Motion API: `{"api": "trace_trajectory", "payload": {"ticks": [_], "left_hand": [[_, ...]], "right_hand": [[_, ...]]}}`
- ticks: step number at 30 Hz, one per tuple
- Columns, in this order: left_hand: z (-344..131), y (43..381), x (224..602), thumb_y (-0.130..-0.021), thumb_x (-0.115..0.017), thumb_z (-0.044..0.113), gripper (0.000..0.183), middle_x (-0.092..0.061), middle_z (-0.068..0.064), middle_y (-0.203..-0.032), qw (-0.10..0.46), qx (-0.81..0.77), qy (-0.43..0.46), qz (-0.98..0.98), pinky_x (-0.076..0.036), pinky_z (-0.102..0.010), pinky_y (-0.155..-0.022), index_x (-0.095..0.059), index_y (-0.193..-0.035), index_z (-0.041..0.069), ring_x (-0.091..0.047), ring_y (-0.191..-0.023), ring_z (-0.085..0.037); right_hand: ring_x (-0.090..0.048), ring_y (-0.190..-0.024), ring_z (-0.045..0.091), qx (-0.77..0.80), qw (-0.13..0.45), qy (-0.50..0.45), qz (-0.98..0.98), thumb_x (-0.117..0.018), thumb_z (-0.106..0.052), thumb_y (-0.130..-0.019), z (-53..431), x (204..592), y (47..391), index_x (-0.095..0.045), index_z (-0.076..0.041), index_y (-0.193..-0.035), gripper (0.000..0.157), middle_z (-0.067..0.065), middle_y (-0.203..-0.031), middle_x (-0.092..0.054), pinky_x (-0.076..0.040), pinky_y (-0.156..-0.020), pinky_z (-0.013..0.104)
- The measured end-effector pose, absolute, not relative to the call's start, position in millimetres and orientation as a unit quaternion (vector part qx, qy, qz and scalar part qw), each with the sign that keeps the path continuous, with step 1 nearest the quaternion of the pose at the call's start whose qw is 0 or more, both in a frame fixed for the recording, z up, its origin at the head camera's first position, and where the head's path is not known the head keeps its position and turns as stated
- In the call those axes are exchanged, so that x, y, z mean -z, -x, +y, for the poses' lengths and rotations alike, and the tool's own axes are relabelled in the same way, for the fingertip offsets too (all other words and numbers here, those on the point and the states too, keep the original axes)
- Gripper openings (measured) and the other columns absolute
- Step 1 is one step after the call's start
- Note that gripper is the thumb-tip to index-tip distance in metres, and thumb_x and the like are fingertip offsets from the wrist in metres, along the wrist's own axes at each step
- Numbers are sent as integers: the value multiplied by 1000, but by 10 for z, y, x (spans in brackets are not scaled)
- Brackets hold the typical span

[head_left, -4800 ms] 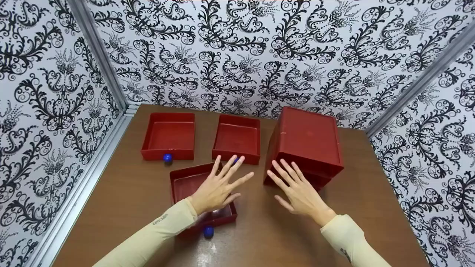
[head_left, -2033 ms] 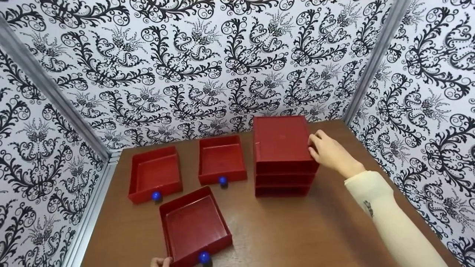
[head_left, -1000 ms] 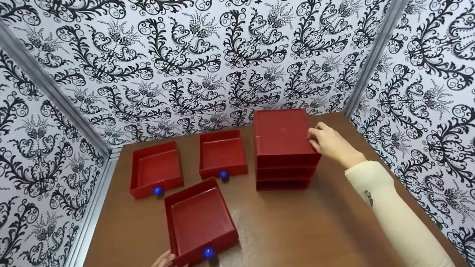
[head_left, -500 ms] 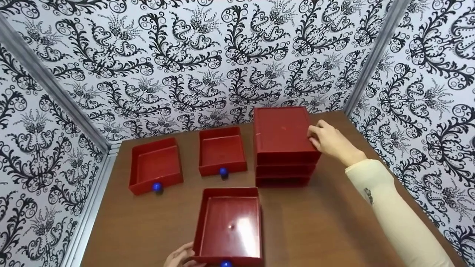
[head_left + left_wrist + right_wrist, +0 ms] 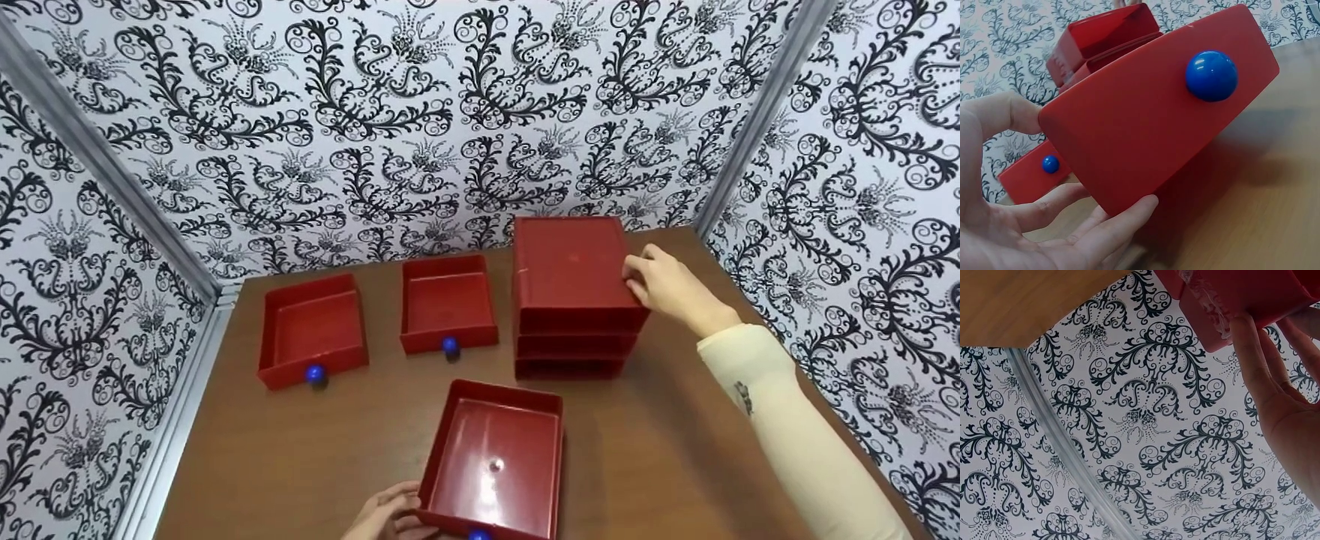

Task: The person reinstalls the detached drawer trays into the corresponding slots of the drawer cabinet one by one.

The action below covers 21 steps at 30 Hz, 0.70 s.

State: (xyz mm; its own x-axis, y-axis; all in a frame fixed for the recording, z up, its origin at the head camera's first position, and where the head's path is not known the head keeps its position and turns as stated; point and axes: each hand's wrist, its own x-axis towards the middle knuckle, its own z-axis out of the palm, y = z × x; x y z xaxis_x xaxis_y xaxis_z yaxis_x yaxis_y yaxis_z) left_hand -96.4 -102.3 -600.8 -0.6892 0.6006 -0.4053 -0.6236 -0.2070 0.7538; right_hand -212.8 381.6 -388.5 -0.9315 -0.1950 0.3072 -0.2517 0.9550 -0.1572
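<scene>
My left hand [image 5: 384,516] grips a red plastic drawer [image 5: 517,450] by its front left corner. In the left wrist view, the thumb lies at the upper corner of the drawer's front panel and the fingers spread beneath it. A blue round knob [image 5: 1211,76] sticks out of that panel. The drawer's inside shows nothing in it. Behind and to the right stands a red drawer cabinet [image 5: 574,262] with three bare slots facing forward. Bent fingers of my right hand [image 5: 667,289] hold its upper right side; in the right wrist view the fingertips touch its wall.
Two more red drawers with blue knobs lie on the brown tabletop [image 5: 337,442]: one at far left [image 5: 315,326], another [image 5: 448,304] left of the cabinet. Patterned black-and-white walls [image 5: 390,120] with metal posts enclose the table's back and sides.
My left hand has carried the front drawer rightward, straightened and then tilted it, closer before the cabinet. The right hand, open over the table at first, has held the cabinet's side since, the cabinet now facing forward.
</scene>
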Motion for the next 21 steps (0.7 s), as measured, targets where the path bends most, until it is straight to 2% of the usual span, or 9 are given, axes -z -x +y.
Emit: {"api": "trace_trajectory", "payload": {"ticks": [3, 9, 12, 21], "left_hand": [[-939, 921, 5748, -88, -54, 20, 24, -61, 5, -85, 400, -773, 19, 493, -52, -42, -91, -57, -111, 12, -66, -84, -15], [-849, 907, 5721, -88, -52, 18, 46, -57, 1, -90, 388, -759, 17, 523, -52, -41, -90, -44, -128, -2, -66, -86, -17], [-813, 908, 5715, -89, -50, 18, 48, -58, 2, -88, 390, -756, 13, 525, -52, -42, -91, -40, -130, -5, -67, -86, -17], [-721, 968, 5784, -85, -56, 21, 51, -62, 5, -86, 403, -754, -16, 518, -50, -45, -93, -41, -127, -5, -67, -88, -18]], "right_hand": [[-55, -71, 27, -94, 149, -116, -977, -60, -9, -83, 3814, 3890, 2132, -60, -8, -88, 6, 13, -88, -50, -52, -64, 42], [-56, -70, 29, -91, 160, -120, -976, -61, -8, -82, 3821, 3908, 2126, -60, -8, -88, 6, 14, -87, -50, -52, -64, 43], [-57, -71, 29, -91, 157, -118, -976, -61, -8, -82, 3824, 3915, 2129, -60, -8, -88, 6, 14, -87, -50, -52, -64, 43], [-58, -71, 29, -92, 155, -118, -977, -60, -7, -83, 3807, 3898, 2136, -60, -8, -88, 5, 13, -87, -50, -54, -64, 42]]}}
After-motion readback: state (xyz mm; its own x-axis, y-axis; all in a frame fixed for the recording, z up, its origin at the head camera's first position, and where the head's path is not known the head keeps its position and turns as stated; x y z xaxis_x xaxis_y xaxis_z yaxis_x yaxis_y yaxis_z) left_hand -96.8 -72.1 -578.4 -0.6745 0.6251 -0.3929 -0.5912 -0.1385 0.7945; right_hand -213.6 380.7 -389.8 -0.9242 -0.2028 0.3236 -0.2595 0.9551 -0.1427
